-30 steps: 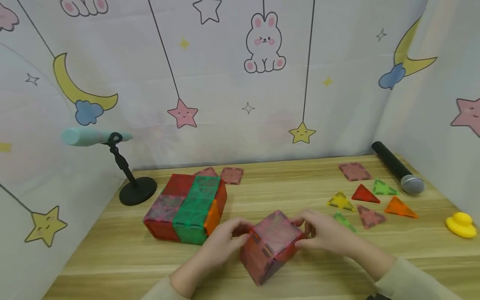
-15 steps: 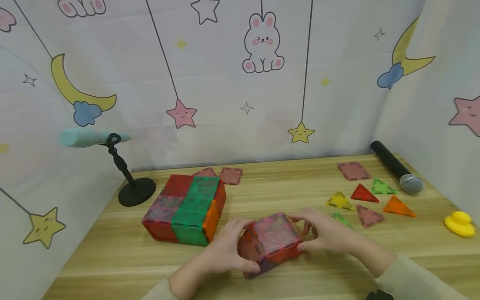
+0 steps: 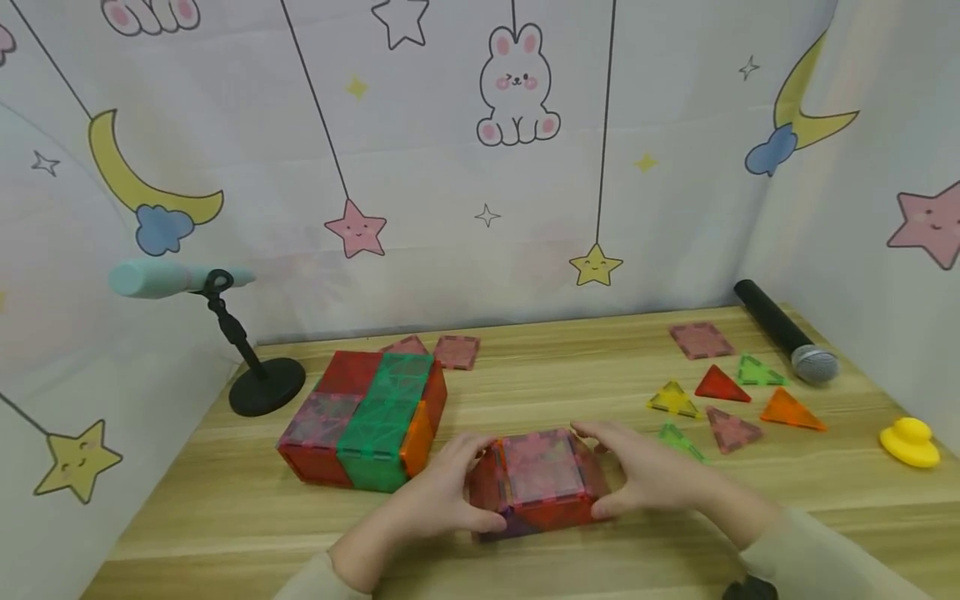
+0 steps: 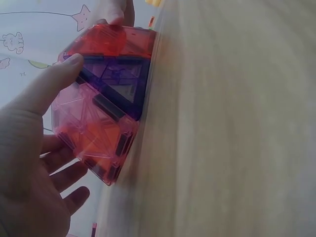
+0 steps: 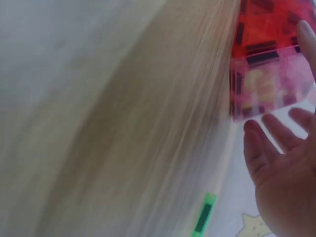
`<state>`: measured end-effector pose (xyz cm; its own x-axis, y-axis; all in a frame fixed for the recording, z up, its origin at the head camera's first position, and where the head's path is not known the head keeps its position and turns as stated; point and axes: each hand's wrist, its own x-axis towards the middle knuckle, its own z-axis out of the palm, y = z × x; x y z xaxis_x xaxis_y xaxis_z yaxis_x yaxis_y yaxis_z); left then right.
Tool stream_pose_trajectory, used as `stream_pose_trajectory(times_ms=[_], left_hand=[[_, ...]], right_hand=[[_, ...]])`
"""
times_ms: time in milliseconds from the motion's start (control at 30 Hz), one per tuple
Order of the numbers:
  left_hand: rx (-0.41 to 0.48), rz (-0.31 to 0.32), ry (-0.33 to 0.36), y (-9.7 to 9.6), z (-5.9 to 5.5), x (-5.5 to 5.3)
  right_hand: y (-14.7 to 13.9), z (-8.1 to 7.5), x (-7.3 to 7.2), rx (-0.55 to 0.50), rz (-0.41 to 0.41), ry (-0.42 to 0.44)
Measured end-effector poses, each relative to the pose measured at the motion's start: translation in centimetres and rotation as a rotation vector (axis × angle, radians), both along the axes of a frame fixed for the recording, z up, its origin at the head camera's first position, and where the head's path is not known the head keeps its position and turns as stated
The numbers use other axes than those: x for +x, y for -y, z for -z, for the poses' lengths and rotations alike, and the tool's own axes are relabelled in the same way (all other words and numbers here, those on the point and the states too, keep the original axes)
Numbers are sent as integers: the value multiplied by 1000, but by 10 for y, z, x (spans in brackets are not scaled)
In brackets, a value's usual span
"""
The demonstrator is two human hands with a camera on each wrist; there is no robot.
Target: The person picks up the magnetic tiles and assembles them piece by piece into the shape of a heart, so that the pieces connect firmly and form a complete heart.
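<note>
Held the small magnetic-tile block (image 3: 546, 471) down at the surface of the desk (image 3: 555, 375), directly between the left grip (image 3: 444, 496) and the right grip (image 3: 641, 472). Stretched with its long axis roughly side to side, from one grip to the other across the person's front, pink top upward. Lay no nearer to either hand, being touched at both ends.

Curled the left grip round the left end, with the thumb on the near side by a purple triangle (image 4: 118, 81) and the fingers behind. Curled the right grip round the right end, with the thumb against the near red face and the fingers toward the far edge. Could not tell whether every right fingertip made contact.

Counted one small block in hand and one larger tile block (image 3: 382, 417) in red, green, pink and orange, near the left grip but apart. Counted six loose triangles beyond the right grip: two green triangles (image 3: 761, 371), one yellow (image 3: 673, 400), one red (image 3: 722, 386), one orange (image 3: 792, 411), one pink (image 3: 732, 430). Found two pink squares (image 3: 701, 340), plus one pink tile (image 3: 407, 345) half hidden behind the larger block. Noted one black microphone (image 3: 776, 321), one teal rod (image 3: 157, 279) in one black stand (image 3: 266, 387), and one yellow duck (image 3: 910, 442).
</note>
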<state>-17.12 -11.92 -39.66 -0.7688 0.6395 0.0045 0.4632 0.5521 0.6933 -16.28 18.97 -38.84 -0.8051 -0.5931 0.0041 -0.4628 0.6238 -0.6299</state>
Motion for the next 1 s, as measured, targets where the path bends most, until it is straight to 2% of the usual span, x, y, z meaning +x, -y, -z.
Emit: stream_pose_trajectory(times_ms=[133,233,433,633,767,800,867,1000], left_hand=[[21,-7,9,-1,2,0],[33,-22,-27,-2,2,0],[90,-26,-148,-3,3,2],[128,28,-278,-5,4,5],[130,63,-386,-6,6,7],[130,64,-391,-6,6,7],[139,55,-351,-6,7,8],[188,-43,-154,-7,5,8]], right_hand=[[2,3,-2,-33,-16,40],[3,3,-2,-62,2,27],[3,5,-2,-106,27,-11],[3,3,-2,-182,60,141],[7,2,-1,-225,87,171],[7,3,-1,-227,87,162],[7,4,-1,-235,87,142],[6,7,-1,-267,70,113]])
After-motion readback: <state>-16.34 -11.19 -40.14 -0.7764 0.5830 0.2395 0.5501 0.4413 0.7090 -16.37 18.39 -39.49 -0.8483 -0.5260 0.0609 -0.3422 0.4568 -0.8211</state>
